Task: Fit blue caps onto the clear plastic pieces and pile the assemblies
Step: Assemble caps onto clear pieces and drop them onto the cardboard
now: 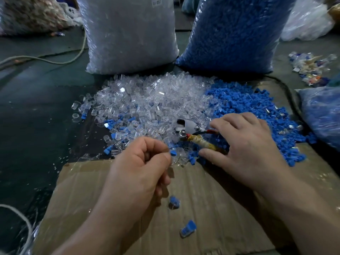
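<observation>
A work floor in a small factory or workshop, where little plastic parts are handled in huge numbers.

Two tall see-through sacks stand at the top of the frame, the white sack (128,34) stuffed with clear bits and the blue sack (233,34) stuffed with blue ones. In front of them, clear pieces (147,96) and blue caps (248,107) lie tipped out in big heaps on the dark floor (36,107), not on any tabletop. A flat sheet of cardboard (202,199) serves as the work mat at the bottom. More plastic bags (309,21) sit at the upper right, a rope (46,59) trails at the left, and a small metal tool (189,126) with a wrapped handle lies in the heap.
</observation>
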